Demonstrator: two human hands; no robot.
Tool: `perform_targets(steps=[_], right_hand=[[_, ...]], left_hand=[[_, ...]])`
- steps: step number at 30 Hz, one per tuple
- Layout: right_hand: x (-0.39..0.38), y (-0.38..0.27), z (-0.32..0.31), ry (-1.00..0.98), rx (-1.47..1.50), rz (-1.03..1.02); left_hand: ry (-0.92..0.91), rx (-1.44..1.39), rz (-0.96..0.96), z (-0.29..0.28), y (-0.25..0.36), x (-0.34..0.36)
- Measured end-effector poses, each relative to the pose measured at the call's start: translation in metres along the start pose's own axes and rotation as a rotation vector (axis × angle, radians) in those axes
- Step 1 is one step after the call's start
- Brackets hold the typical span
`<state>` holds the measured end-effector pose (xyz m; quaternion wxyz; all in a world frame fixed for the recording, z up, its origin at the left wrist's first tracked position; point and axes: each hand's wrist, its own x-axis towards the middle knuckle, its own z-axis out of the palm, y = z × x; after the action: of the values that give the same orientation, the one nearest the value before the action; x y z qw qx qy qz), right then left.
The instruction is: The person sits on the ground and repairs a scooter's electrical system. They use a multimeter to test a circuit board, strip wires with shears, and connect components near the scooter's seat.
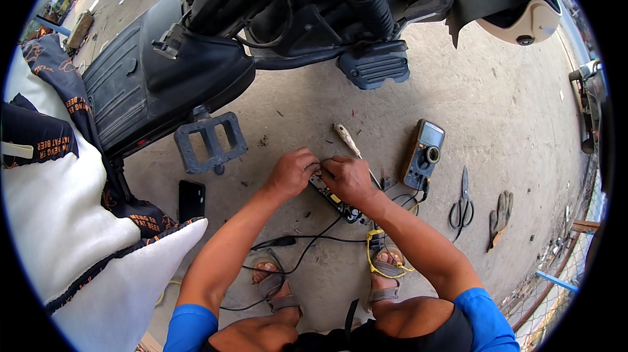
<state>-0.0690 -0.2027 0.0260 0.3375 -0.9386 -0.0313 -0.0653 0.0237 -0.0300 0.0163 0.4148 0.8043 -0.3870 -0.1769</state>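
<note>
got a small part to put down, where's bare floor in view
Bare concrete lies between the multimeter and the cream helmet, plus a smaller, speckled patch between the pedal and the left hand. It is crowded around the electronic unit by the right hand, and around the sandals, where cables run.

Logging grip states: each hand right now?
Left hand: curled at the far end of the circuit board; what it holds can't be told.
Right hand: curled over the board; grip can't be told.
</note>
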Motion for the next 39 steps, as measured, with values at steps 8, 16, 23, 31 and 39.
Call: perform_targets(steps=[8,16,23,31,39], right_hand=[[-0.001,0.0,0.002,0.018,-0.024,-0.025],[-0.006,0.003,0.005,0.025,-0.011,-0.027],[-0.006,0.002,0.003,0.048,0.033,0.041],[-0.006,0.003,0.003,0.04,0.035,0.018],[-0.007,0.004,0.003,0.025,0.0,-0.031]], left_hand=[[-0.109,-0.314,-0.522,0.01,-0.006,0.005],[-0.223,-1.072,-1.113,-0.001,-0.006,0.006],[0.087,0.118,0.034,-0.007,0.015,-0.004],[0.0,0.157,0.004,-0.003,0.009,-0.002],[-0.195,-0.479,-0.653,0.006,-0.009,0.011]])
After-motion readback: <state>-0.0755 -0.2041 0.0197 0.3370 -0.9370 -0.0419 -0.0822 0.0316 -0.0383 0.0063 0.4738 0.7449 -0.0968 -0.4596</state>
